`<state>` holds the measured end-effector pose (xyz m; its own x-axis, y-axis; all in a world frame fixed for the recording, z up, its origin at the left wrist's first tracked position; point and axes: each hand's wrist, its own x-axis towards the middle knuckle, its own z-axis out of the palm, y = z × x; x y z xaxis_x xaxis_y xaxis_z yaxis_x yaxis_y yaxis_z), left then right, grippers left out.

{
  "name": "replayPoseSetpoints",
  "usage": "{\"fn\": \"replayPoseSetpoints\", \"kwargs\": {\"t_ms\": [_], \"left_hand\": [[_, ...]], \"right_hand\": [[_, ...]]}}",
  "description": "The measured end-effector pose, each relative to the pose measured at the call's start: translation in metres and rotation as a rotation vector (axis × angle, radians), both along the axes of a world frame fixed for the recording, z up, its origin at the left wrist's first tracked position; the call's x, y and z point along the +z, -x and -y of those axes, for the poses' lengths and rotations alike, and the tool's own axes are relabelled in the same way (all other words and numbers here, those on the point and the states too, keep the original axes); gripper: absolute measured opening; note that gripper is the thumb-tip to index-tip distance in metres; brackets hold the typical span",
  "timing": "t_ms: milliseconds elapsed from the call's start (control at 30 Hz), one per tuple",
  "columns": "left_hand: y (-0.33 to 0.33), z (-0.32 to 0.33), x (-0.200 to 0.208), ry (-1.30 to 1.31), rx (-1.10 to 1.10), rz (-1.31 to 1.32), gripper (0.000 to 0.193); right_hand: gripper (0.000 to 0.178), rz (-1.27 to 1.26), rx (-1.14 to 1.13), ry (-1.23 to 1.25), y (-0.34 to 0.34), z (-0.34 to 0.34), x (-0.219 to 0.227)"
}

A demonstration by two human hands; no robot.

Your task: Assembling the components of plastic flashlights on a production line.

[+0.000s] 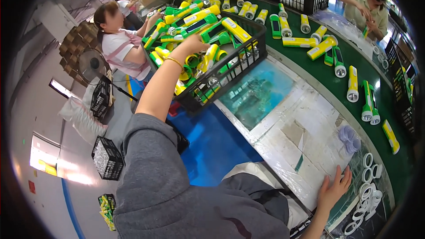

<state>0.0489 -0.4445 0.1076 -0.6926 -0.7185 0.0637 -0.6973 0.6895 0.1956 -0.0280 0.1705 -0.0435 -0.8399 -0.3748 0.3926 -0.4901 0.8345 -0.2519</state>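
My left hand [193,47] reaches into a black plastic crate [230,79] heaped with yellow and green flashlights [201,15]. Its bent fingers are among the flashlights, beside a yellow one [210,56]. The fingertips are partly hidden, so I cannot tell whether they grip one. My right hand [333,190] rests at the near right of the worktable [287,119], fingers spread and holding nothing. White plastic rings [366,197] lie just right of it, and a small stack of clear, purplish rings [349,139] is beyond it.
A green conveyor belt [327,84] carrying several flashlights curves along the table's far side. A co-worker [367,9] sits across it. Another person [121,40] stands left of the crate, near a fan [93,63]. More black crates [107,158] stand on the left floor.
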Motion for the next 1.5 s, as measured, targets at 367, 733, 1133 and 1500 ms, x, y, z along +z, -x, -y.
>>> {"fn": "replayPoseSetpoints", "kwargs": {"t_ms": [367,733,1133,1500], "left_hand": [[-0.062,0.035,0.036,0.768,0.337,-0.506,0.080],[-0.146,0.118,0.016,-0.092,0.611,-0.886,0.090],[-0.132,0.016,0.052,0.932,0.412,-0.962,0.067],[-0.131,0.157,0.080,0.382,0.009,-0.814,0.083]], "right_hand": [[0.050,-0.027,0.025,0.090,-0.017,-0.014,-0.001],[0.049,0.027,0.071,0.111,-0.035,0.003,0.004],[0.053,0.122,0.141,0.158,-0.052,0.019,0.017],[0.052,0.217,0.200,0.174,-0.061,0.044,0.020]]}}
